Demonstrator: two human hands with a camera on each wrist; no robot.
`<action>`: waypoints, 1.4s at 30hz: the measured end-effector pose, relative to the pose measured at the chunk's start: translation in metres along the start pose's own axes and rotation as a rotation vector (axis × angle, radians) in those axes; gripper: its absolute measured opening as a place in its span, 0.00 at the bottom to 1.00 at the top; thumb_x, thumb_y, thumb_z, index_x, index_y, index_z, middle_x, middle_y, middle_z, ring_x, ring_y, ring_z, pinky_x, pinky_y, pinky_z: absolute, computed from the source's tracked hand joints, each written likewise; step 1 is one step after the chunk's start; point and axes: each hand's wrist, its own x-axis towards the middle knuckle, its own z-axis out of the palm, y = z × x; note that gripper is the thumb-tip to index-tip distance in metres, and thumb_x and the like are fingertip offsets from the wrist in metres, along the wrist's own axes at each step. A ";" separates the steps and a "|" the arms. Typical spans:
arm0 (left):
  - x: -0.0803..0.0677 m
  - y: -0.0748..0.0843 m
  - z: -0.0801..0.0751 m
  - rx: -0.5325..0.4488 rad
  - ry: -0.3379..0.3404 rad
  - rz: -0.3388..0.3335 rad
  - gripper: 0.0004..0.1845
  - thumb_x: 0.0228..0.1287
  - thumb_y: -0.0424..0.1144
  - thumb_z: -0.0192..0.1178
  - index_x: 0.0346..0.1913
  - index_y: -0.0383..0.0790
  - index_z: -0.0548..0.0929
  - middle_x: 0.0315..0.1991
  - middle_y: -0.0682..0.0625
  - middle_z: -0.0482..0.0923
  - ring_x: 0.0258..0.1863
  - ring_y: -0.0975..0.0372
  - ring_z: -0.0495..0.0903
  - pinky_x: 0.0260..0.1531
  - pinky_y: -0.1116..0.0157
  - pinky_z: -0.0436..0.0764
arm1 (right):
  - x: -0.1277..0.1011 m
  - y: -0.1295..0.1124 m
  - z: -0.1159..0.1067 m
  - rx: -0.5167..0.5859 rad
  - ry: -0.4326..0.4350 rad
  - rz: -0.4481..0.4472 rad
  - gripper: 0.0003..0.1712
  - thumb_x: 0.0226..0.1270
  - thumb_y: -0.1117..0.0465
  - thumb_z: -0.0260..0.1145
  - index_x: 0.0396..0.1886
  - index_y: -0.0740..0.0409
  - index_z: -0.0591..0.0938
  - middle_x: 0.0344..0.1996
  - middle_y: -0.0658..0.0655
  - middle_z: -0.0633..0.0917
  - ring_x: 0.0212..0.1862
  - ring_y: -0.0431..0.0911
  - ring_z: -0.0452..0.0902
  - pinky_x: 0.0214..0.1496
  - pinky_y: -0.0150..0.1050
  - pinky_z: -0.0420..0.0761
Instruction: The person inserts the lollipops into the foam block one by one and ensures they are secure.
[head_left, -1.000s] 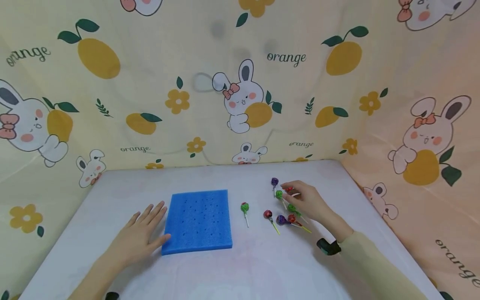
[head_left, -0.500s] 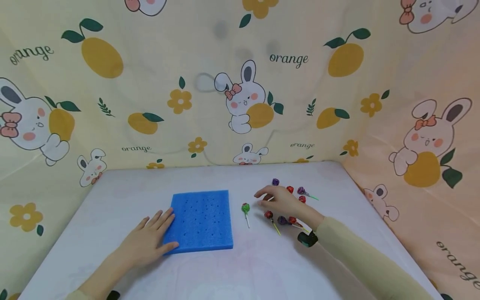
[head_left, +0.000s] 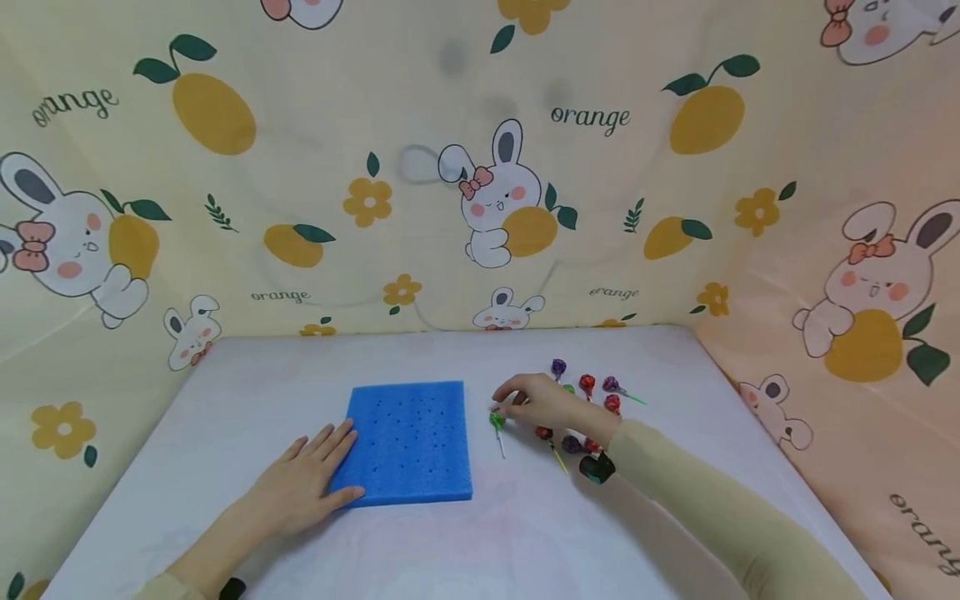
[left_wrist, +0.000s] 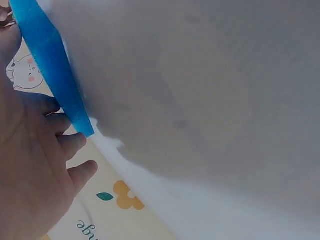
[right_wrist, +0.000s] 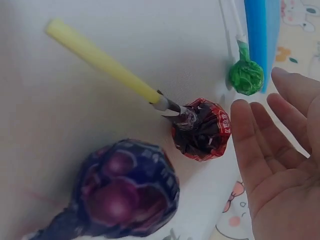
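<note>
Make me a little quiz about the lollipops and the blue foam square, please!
1. True or false: the left hand rests flat on the blue foam block.
2. Which lollipop are the right hand fingertips nearest to? A) the purple lollipop at the back B) the green lollipop lying alone beside the foam C) the red lollipop
3. Fill in: the foam's top has rows of small ____.

Key
1. True: its straight fingers lie on the block's near left corner.
2. B. The wrist view shows the fingers open, not yet gripping it.
3. holes
</note>
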 end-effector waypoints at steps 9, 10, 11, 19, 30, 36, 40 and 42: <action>-0.001 0.002 -0.001 0.001 0.000 0.022 0.48 0.75 0.69 0.50 0.79 0.31 0.63 0.81 0.37 0.56 0.79 0.39 0.58 0.73 0.36 0.62 | 0.006 -0.002 0.001 0.001 -0.028 0.001 0.14 0.73 0.59 0.71 0.56 0.53 0.87 0.48 0.47 0.88 0.45 0.42 0.82 0.43 0.34 0.84; 0.000 0.001 0.000 0.001 0.003 0.025 0.48 0.75 0.69 0.50 0.79 0.30 0.63 0.81 0.37 0.56 0.79 0.39 0.58 0.73 0.37 0.63 | 0.006 -0.002 0.001 -0.001 -0.032 0.001 0.14 0.73 0.59 0.71 0.56 0.53 0.87 0.48 0.47 0.87 0.45 0.42 0.82 0.43 0.34 0.84; 0.000 0.001 0.001 0.000 0.003 0.029 0.48 0.75 0.69 0.50 0.79 0.30 0.63 0.81 0.36 0.56 0.79 0.39 0.58 0.73 0.37 0.63 | 0.006 -0.003 0.002 -0.003 -0.036 0.003 0.14 0.73 0.60 0.71 0.56 0.53 0.87 0.47 0.47 0.87 0.44 0.42 0.81 0.43 0.34 0.84; 0.000 0.000 0.003 0.008 0.018 0.058 0.48 0.75 0.67 0.51 0.78 0.27 0.63 0.80 0.33 0.56 0.77 0.38 0.60 0.72 0.40 0.67 | 0.010 -0.001 0.006 -0.019 -0.041 0.026 0.13 0.72 0.60 0.72 0.54 0.50 0.89 0.44 0.45 0.87 0.43 0.40 0.81 0.42 0.34 0.84; 0.002 -0.003 0.002 0.009 0.007 0.066 0.48 0.75 0.66 0.51 0.77 0.26 0.64 0.80 0.32 0.56 0.77 0.37 0.60 0.72 0.40 0.67 | 0.011 0.000 0.008 -0.064 -0.037 -0.022 0.09 0.73 0.59 0.71 0.50 0.49 0.91 0.43 0.44 0.87 0.42 0.39 0.80 0.44 0.35 0.83; 0.001 -0.003 0.002 0.022 0.022 0.074 0.47 0.75 0.66 0.52 0.76 0.25 0.65 0.79 0.32 0.58 0.77 0.38 0.61 0.72 0.40 0.67 | 0.010 0.000 0.007 -0.017 -0.005 -0.058 0.10 0.74 0.58 0.70 0.51 0.52 0.89 0.44 0.45 0.88 0.42 0.40 0.81 0.43 0.35 0.83; 0.001 -0.004 0.002 0.020 0.020 0.072 0.47 0.75 0.66 0.52 0.76 0.25 0.65 0.79 0.32 0.58 0.77 0.38 0.61 0.72 0.40 0.67 | 0.011 -0.001 0.006 0.028 0.029 -0.104 0.12 0.74 0.58 0.70 0.53 0.54 0.88 0.46 0.48 0.89 0.42 0.40 0.83 0.42 0.34 0.84; 0.001 -0.004 0.003 0.019 0.018 0.072 0.48 0.75 0.66 0.52 0.76 0.25 0.65 0.79 0.32 0.58 0.77 0.38 0.61 0.72 0.40 0.67 | 0.013 -0.003 0.006 0.050 0.043 -0.134 0.13 0.74 0.59 0.70 0.54 0.56 0.88 0.47 0.50 0.89 0.42 0.39 0.84 0.42 0.33 0.85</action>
